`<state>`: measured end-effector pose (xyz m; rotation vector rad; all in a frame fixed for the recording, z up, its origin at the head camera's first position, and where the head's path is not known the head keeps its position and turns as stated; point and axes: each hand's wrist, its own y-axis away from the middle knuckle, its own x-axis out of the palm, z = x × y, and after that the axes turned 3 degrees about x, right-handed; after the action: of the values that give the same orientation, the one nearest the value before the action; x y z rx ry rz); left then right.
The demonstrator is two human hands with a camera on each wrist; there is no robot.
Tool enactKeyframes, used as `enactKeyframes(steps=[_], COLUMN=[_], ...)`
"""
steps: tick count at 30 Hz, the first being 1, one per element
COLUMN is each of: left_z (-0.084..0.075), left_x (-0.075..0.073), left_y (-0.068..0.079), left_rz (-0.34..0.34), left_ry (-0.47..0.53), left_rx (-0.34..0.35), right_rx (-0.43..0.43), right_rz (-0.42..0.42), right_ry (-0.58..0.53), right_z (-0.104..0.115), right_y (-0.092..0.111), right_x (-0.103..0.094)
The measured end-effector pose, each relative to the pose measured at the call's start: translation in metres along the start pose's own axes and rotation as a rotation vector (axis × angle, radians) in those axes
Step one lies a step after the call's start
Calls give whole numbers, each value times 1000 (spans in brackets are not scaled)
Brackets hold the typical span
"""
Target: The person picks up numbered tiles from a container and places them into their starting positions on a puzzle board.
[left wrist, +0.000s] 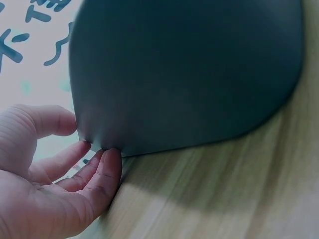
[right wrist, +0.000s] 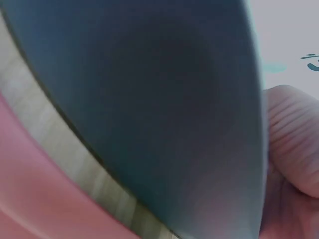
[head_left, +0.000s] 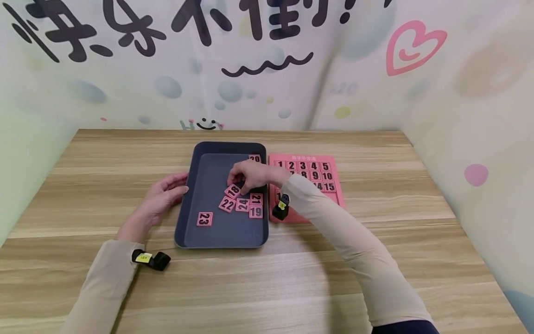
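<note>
My left hand (head_left: 160, 199) rests against the left side of a dark grey tray (head_left: 189, 232), its thumb and fingertips touching the wall. In the left wrist view, the fingers (left wrist: 107, 172) meet the tray's outer side near its bottom edge. Inside the tray, my right hand (head_left: 254, 174) has thumb and finger at opposite edges of the pink number 18 tile (head_left: 232, 190). Close by lie the 22 tile (head_left: 227, 204), 24 tile (head_left: 242, 204), 21 tile (head_left: 256, 199) and 19 tile (head_left: 256, 212). The tray wall hides the right fingertips in the right wrist view.
A pink number puzzle board (head_left: 306, 158) with rows of numbered tiles stands right beside the tray, partly covered by the right forearm. The 23 tile (head_left: 204, 219) lies apart at lower left in the tray; the 20 tile (head_left: 254, 158) is at its top right.
</note>
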<state>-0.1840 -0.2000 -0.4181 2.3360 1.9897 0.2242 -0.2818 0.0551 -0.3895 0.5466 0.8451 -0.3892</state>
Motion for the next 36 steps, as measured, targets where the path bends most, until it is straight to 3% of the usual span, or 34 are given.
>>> enactKeyframes(steps=[7,12,22,28,36], left_z=[0,-1,-3,-1,-2], left_x=[1,3,4,5,7], left_y=[-1,-3,-2,-1,1], left_rz=[3,7,8,3,-15], left_ry=[-12,-30,-16,-31,-48], left_rx=[-3,-6,4,0,12], right_rx=[-9,-7,30,49,131], right_rz=[-59,-141,-268,-339,-419], right_ry=[4,-32,-160,-159,-97], right_z=[-3,-8,-10,-14,-38], right_y=[4,18,65,95,142], right_x=[0,-4,-11,-9,4])
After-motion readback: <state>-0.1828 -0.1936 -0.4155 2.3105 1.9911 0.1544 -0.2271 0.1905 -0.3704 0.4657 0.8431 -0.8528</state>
